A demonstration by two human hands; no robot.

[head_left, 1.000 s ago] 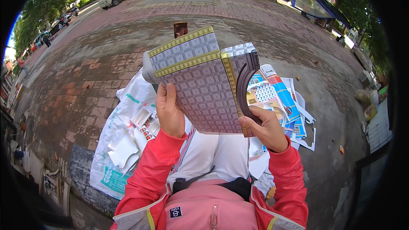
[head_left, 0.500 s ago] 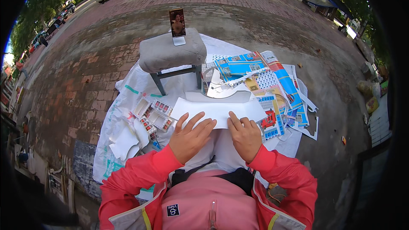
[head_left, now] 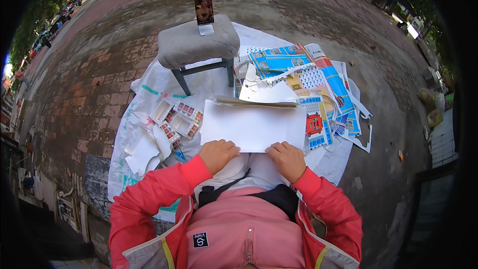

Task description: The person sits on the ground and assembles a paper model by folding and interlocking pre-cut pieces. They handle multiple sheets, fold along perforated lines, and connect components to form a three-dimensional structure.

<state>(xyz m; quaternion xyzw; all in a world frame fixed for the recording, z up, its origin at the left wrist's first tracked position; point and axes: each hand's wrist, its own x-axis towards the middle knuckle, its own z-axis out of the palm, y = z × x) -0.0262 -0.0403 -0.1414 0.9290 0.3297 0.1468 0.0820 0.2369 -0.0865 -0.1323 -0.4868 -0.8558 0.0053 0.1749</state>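
A white cardboard sheet (head_left: 254, 125) lies across my lap, its far edge folded up into a narrow raised strip. My left hand (head_left: 220, 155) grips the near edge left of the middle, fingers curled over it. On the same edge, farther right, my right hand (head_left: 287, 159) pinches the sheet in the same way. The thumbs are hidden under the cardboard. To the left sit several small open boxes (head_left: 185, 124) with red and dark printed windows, beside white cardboard scraps (head_left: 144, 152).
Ahead stands a padded grey stool (head_left: 199, 45) with a phone (head_left: 203, 9) propped on it. Printed blue and red cardboard sheets (head_left: 326, 87) pile up at the right, over a white ground sheet (head_left: 137, 114). Brick paving (head_left: 94, 84) surrounds it.
Both hands have gone from lying fairly flat on the cardboard to gripping its near edge. The sheet now lies flatter, showing more of its white face. The whole view has shifted slightly.
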